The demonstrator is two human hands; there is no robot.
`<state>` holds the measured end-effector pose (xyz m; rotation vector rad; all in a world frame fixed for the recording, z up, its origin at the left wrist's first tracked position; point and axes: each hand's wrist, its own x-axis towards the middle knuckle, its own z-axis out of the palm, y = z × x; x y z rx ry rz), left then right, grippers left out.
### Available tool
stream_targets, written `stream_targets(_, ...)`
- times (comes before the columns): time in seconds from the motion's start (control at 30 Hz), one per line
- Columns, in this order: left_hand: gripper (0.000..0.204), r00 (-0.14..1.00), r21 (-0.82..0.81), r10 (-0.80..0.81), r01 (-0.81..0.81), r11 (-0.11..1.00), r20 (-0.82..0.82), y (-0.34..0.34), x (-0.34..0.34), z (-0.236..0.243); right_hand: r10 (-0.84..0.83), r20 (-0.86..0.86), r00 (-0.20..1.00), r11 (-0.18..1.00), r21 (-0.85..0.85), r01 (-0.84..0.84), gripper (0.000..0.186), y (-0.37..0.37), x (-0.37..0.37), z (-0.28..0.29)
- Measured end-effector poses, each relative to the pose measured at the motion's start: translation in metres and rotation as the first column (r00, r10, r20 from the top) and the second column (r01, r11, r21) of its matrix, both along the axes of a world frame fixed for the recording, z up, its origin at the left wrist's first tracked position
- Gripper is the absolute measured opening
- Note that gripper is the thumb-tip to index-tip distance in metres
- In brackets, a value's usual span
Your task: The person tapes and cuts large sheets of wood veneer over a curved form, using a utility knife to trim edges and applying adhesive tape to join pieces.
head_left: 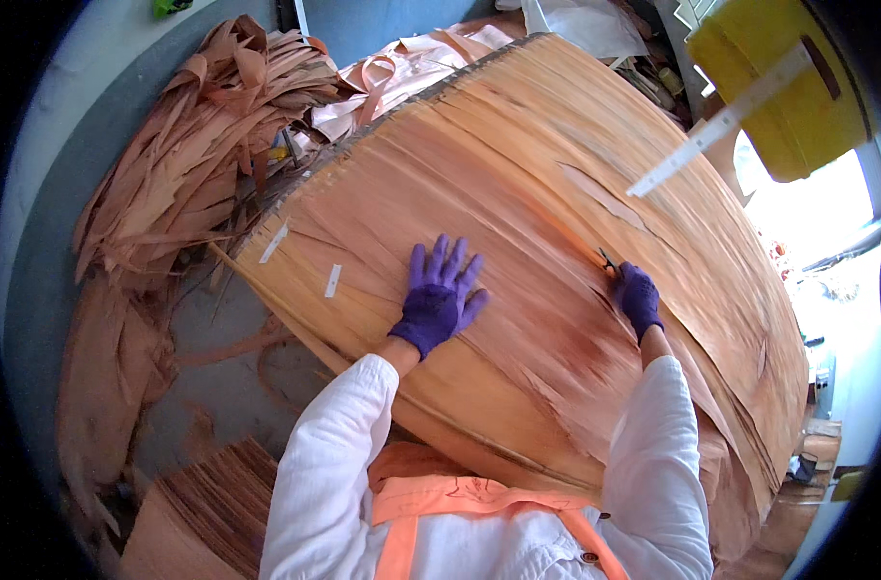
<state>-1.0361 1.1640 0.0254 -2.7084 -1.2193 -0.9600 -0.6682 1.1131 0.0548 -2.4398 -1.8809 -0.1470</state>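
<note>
A wide stack of thin reddish-brown wood veneer sheets (pixel 518 222) spreads out in front of me. On the top sheet my left hand (pixel 435 302), in a purple glove, lies flat with its fingers spread. Further right, my right hand (pixel 638 296), gloved the same, is closed around a small dark hand tool (pixel 608 261) with a forked tip. That tip is at the veneer surface; its exact kind is too small to make out. A long split (pixel 603 196) runs through the sheet beyond it. Two short white tape strips, one a tape piece (pixel 333 280), stick near the left edge.
Crumpled veneer scraps (pixel 208 126) are heaped at the far left. A yellow plastic container (pixel 784 87) and a pale perforated strip (pixel 721 121) hang over the stack at upper right. Another veneer bundle (pixel 204 517) stands at lower left, beside the grey floor (pixel 218 387).
</note>
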Motion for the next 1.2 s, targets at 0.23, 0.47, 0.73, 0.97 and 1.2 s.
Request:
stream_targets(0.23, 0.055, 0.999, -0.128, -0.024, 0.029, 0.991, 0.038, 0.014, -0.019, -0.007, -0.044, 0.034, 0.998, 0.999, -0.017, 0.044, 0.016, 0.001, -0.007, -0.001)
stream_targets(0.47, 0.054, 0.998, -0.118, -0.044, 0.049, 0.992, 0.043, 0.012, -0.038, 0.003, -0.021, 0.028, 0.999, 1.0, 0.01, 0.021, 0.013, 0.005, -0.015, -0.001)
stream_targets(0.73, 0.037, 0.865, -0.263, -0.477, 0.43, 0.864, -0.153, -0.034, -0.196, 0.004, -0.033, 0.021, 0.999, 0.999, -0.037, 0.034, 0.016, 0.002, -0.011, 0.0)
stream_targets(0.97, 0.016, 0.699, -0.151, -0.61, 0.603, 0.783, -0.373, -0.036, -0.196, -0.006, 0.012, 0.013, 1.0, 1.0, -0.014, -0.011, 0.02, 0.004, -0.006, -0.004)
stream_targets(1.2, 0.014, 0.718, -0.032, -0.561, 0.604, 0.796, -0.412, -0.033, -0.182, 0.012, -0.019, 0.03, 0.999, 0.998, -0.051, 0.021, 0.021, 0.003, -0.007, -0.003)
